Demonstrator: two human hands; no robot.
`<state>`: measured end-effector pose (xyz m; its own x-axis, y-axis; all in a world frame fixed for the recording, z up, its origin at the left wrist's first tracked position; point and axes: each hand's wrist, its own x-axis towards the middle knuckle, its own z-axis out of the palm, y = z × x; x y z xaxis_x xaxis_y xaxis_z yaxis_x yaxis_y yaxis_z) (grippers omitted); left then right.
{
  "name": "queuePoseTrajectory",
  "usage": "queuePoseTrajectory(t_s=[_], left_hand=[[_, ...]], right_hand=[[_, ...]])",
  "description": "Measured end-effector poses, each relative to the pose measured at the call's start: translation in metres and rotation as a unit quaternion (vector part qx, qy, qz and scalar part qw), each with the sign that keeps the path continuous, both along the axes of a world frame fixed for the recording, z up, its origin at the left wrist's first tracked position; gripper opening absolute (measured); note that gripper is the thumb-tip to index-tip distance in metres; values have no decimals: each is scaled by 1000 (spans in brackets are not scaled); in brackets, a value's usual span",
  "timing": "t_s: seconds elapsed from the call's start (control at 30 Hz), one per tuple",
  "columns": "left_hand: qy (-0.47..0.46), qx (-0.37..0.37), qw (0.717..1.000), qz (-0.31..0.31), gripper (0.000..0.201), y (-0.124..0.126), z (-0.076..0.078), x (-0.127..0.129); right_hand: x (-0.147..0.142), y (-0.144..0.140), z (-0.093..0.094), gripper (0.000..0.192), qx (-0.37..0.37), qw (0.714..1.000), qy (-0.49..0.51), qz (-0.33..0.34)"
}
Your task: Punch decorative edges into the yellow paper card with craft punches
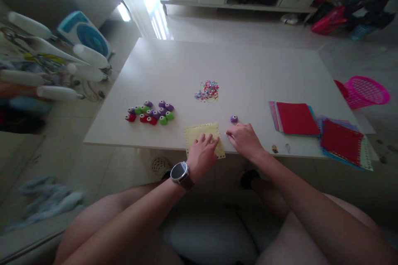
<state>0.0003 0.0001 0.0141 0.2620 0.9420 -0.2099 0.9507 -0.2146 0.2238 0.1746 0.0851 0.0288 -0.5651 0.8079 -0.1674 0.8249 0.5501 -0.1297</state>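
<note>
Left hand (202,154) flat, fingers spread on yellow paper (199,133); right hand (244,139) loosely open, empty, beside purple punch (234,119). No legible writing.

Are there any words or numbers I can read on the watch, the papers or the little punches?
None can be read.
Watch: face dark, nothing shows.
Yellow paper under the left hand: no writing.
Red papers: no writing.
Punches: too small to tell.

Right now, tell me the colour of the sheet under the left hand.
Pale yellow sheet, head view.
</note>
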Motion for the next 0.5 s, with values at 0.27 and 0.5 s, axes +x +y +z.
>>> queuePoseTrajectory(t_s=[0.27,0.5], left_hand=[[-3,-9,1000,0,57,0,4,-1],[1,-34,999,23,52,-4,13,1]], right_hand=[[4,6,-8,15,-4,998,58,-40],[1,7,-20,12,-12,992,111,-55]])
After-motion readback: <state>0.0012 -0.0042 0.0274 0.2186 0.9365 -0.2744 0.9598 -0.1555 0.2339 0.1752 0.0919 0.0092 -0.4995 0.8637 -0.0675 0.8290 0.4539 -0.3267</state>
